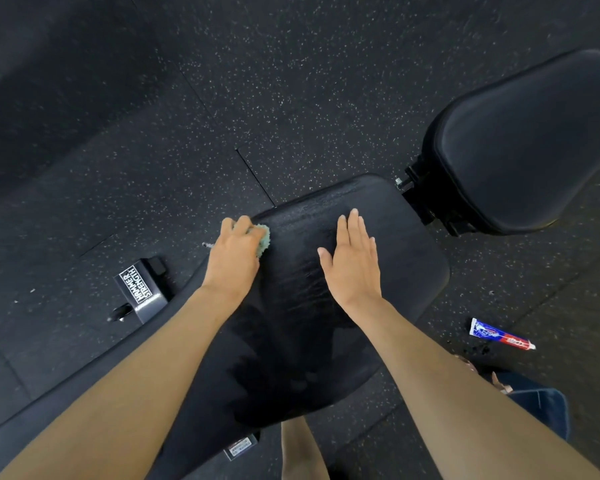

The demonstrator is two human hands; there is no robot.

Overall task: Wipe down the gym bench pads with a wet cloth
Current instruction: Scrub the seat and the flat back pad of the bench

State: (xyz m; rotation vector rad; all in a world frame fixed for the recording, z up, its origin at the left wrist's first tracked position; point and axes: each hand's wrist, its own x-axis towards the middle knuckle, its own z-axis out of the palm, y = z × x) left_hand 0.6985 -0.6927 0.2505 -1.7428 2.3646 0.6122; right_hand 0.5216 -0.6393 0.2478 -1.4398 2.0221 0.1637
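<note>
Here, the black seat pad lies nearest, its surface streaked with wet. On it the right hand rests flat, fingers straight, while the left hand curls around a pale green cloth at the pad's left edge. To the right a tube lies on the speckled floor; farther off sits a second pad.
</note>
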